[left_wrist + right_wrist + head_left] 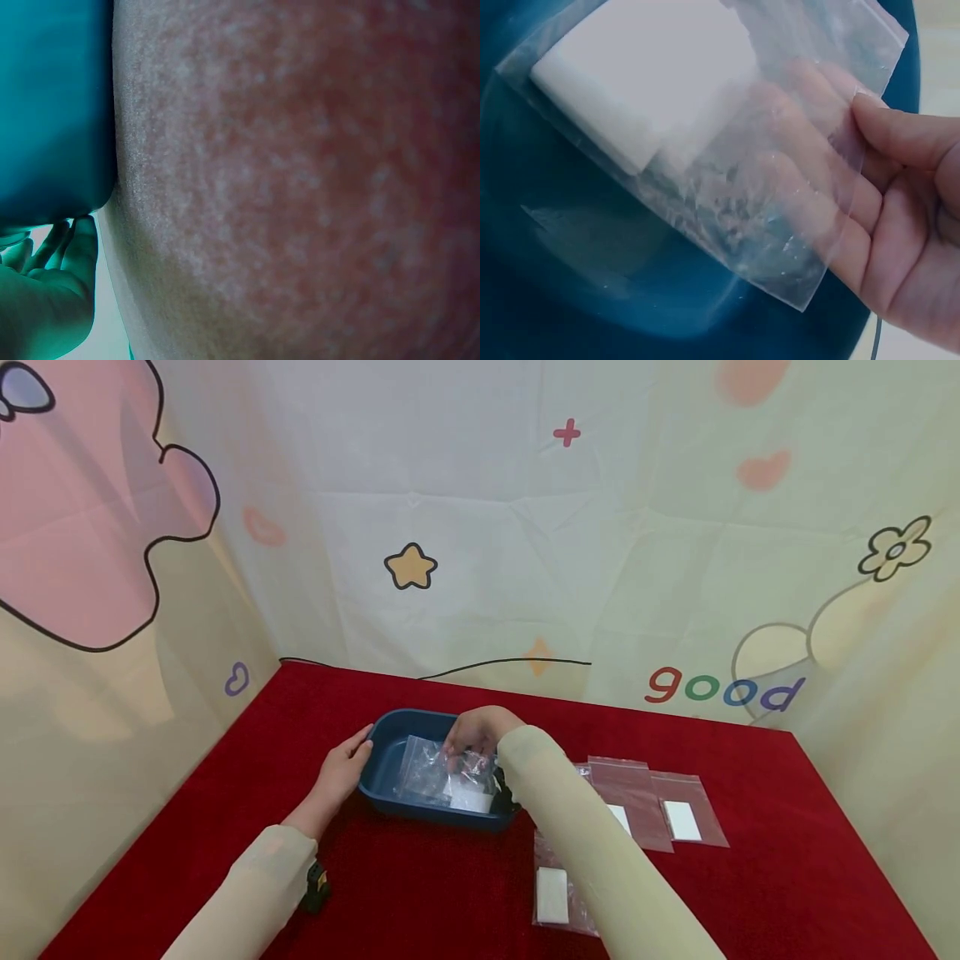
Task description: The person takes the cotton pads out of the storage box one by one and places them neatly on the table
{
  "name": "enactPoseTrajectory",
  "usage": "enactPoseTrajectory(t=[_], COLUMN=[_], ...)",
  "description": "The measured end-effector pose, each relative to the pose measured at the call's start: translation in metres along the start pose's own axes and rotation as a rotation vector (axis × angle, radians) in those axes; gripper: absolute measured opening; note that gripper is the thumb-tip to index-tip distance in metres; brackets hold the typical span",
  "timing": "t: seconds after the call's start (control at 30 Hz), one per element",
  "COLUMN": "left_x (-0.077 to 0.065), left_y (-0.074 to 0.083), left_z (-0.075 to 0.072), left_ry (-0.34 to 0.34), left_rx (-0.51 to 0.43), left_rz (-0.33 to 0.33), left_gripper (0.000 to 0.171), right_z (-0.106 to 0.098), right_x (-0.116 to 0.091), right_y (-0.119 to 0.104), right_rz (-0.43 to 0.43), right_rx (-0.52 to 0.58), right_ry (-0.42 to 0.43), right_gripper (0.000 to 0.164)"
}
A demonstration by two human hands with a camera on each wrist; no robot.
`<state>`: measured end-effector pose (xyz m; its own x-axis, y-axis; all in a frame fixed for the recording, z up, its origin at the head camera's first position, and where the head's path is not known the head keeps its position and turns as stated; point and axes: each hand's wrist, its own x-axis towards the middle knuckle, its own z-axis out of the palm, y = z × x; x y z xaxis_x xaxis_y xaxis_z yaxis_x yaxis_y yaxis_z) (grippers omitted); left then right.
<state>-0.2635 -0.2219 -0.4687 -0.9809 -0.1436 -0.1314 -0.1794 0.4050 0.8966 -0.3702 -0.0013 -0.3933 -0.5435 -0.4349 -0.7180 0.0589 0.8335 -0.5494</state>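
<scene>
A blue plastic basin (386,802) sits on the red cloth, with clear zip bags inside it. At its left end my left hand (341,772) holds the rim; in the left wrist view those fingers (79,251) meet the basin's wall. Over the basin, my right hand (483,731) pinches a clear zip bag (742,217) between thumb and fingers, its fingers showing through the plastic. Inside that bag is a white folded piece (645,75), its material unclear. Another clear bag (420,768) lies in the basin's left part.
Right of the basin, several clear zip bags lie on the red cloth (780,877), including one with a white card (682,821) and a nearer one with a white folded piece (552,896). My right sleeve covers some of them. A printed curtain (480,593) hangs behind.
</scene>
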Motion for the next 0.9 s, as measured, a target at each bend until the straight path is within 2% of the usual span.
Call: enactPoseTrajectory(t=[0.2, 0.5, 0.9], left_x=[0.001, -0.002, -0.002], left_y=[0.000, 0.003, 0.001], left_z=[0.001, 0.001, 0.000], left_ry=[0.007, -0.004, 0.000], left_rx=[0.000, -0.038, -0.021], left_rz=[-0.007, -0.004, -0.014], left_gripper=[0.051, 0.051, 0.052], right_z=[-0.006, -0.015, -0.017], right_x=[-0.006, -0.007, -0.032], right_y=[-0.003, -0.001, -0.009], right_rz=[-0.051, -0.084, -0.147], right_rx=[0.051, 0.109, 0.143], right_ry=[-0.031, -0.029, 0.000], right_gripper=[0.031, 0.032, 0.036])
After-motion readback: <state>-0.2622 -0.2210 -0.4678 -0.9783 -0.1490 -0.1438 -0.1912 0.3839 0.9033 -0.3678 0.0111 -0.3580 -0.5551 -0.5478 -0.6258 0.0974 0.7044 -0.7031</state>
